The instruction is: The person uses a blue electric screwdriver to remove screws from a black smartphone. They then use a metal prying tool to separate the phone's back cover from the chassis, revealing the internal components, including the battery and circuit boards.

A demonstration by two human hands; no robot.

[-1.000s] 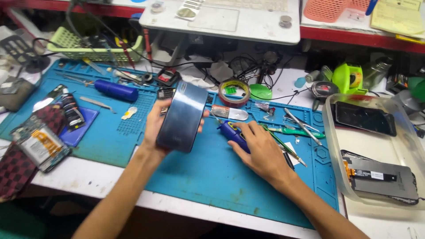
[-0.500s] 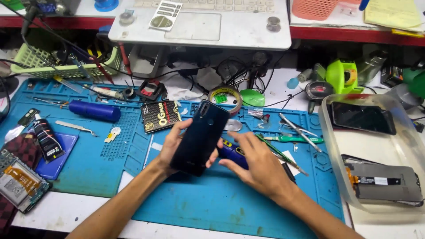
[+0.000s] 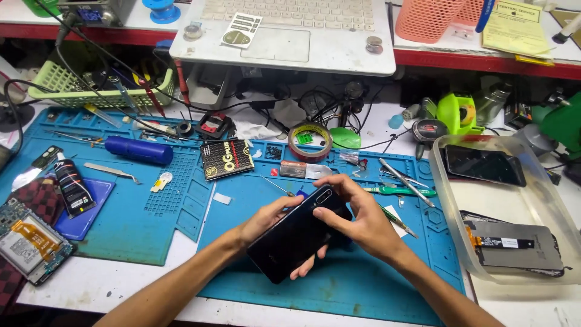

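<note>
A dark smartphone (image 3: 295, 237) lies tilted, back side up with its camera at the upper right, just above the blue work mat (image 3: 339, 284). My left hand (image 3: 266, 224) supports it from underneath and along its left edge. My right hand (image 3: 362, 221) grips its top end, fingers curled over the camera corner. Both hands hold the phone at the mat's middle.
A clear plastic tray (image 3: 445, 206) at the right holds a phone and a screen part. Tweezers (image 3: 402, 177), a green-handled tool (image 3: 399, 191), a tape roll (image 3: 309, 141), a black card (image 3: 227, 159), a blue screwdriver handle (image 3: 138, 149) and an opened phone (image 3: 33, 245) lie around. A white laptop (image 3: 284, 36) sits behind.
The phone has come down from an upright hold to a low, flat tilt over the mat. My right hand left the blue tool on the mat and now grips the phone's top.
</note>
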